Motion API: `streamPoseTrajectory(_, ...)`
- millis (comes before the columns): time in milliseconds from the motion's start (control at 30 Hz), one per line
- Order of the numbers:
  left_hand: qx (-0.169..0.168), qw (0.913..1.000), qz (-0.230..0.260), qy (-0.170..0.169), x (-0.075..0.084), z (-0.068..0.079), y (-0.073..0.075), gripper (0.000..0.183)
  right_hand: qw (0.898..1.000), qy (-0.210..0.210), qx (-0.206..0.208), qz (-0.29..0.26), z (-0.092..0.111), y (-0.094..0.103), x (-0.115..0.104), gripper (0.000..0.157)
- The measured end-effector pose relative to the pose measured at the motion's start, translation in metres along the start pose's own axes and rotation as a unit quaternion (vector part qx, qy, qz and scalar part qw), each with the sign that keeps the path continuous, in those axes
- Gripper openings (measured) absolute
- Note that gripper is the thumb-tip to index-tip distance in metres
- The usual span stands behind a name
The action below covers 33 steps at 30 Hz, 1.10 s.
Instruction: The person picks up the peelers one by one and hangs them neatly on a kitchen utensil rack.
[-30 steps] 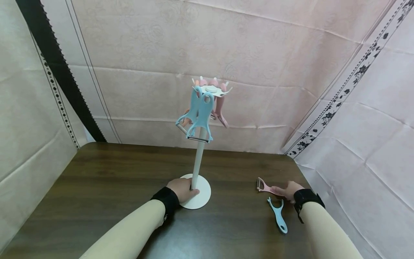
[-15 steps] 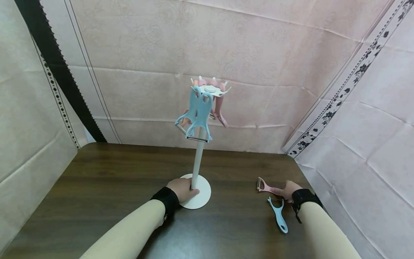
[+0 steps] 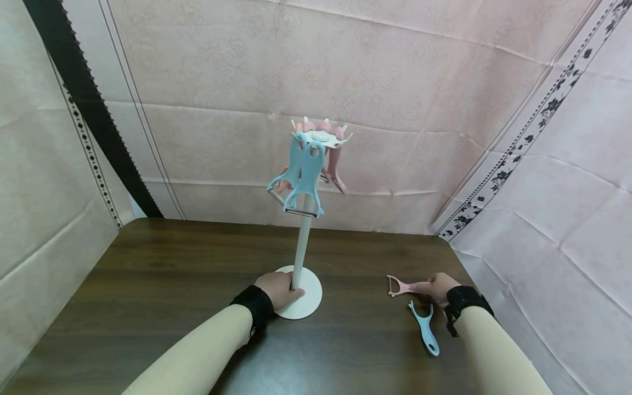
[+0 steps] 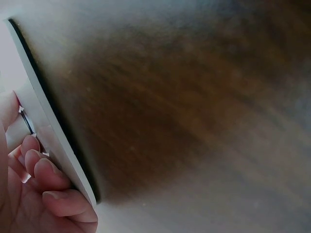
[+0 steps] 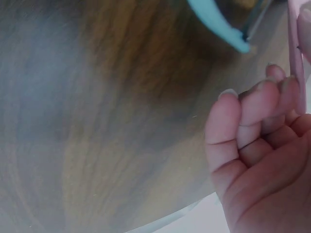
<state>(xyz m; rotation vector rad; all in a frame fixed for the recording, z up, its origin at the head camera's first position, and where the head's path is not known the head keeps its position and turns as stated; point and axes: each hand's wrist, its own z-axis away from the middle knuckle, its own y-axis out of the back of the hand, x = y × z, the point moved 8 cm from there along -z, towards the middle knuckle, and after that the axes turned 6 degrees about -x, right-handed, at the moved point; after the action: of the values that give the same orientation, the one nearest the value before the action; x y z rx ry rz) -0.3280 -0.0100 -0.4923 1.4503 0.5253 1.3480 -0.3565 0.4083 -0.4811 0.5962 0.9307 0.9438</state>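
Observation:
My left hand (image 3: 277, 289) grips the foot of a white stand's post (image 3: 300, 249), low over its round base (image 3: 308, 296). In the left wrist view the fingers (image 4: 51, 174) curl at the edge of that base. From the stand's top hang two blue peelers (image 3: 310, 175), with pink peelers (image 3: 336, 164) and an orange one partly hidden behind. Over at the right, my right hand (image 3: 441, 287) pinches a pink peeler (image 3: 406, 287) by its handle, the blade end pointing left. A blue peeler (image 3: 425, 329) lies on the table just below that hand.
The dark wooden table (image 3: 173, 285) reaches back to a pale cloth wall (image 3: 237, 153). Another patterned cloth (image 3: 558, 247) hangs along the right edge, close to my right forearm. A black strip (image 3: 94, 109) slants down at the left.
The pink peeler has turned in my right hand's fingers and shifted slightly left, its blade end now facing differently. My left hand and the stand stay in place.

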Motion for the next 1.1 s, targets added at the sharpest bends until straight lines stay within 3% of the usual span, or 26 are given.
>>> streamPoseTrajectory(133, 0.004, 1.0000, -0.003, -0.002, 0.000, 0.000, 0.000, 0.045, 1.000, 0.020, 0.007, -0.006, 0.001, 0.002, -0.012, 0.042)
streamPoseTrajectory(367, 0.005, 1.0000, -0.002, -0.003, -0.001, 0.000, -0.002, 0.044, 0.991, 0.093, 0.048, 0.080, 0.003, 0.010, -0.046, 0.032)
streamPoseTrajectory(500, 0.005, 1.0000, 0.001, -0.002, 0.000, 0.002, 0.000, 0.043, 0.983, 0.136, 0.068, 0.100, 0.005, 0.011, -0.069, 0.024)
streamPoseTrajectory(800, 0.008, 1.0000, -0.001, -0.006, 0.002, 0.004, 0.002, 0.043, 0.955, 0.232, 0.109, 0.150, 0.016, 0.012, -0.118, 0.015)
streamPoseTrajectory(933, 0.009, 0.9999, -0.004, -0.005, 0.002, 0.005, 0.002, 0.043, 0.943, 0.270, 0.109, 0.161, 0.036, 0.013, -0.147, 0.014)
streamPoseTrajectory(1100, 0.011, 0.9999, 0.000, -0.004, 0.003, 0.006, 0.004, 0.043, 0.921, 0.321, 0.148, 0.165, 0.072, 0.031, -0.190, 0.014)
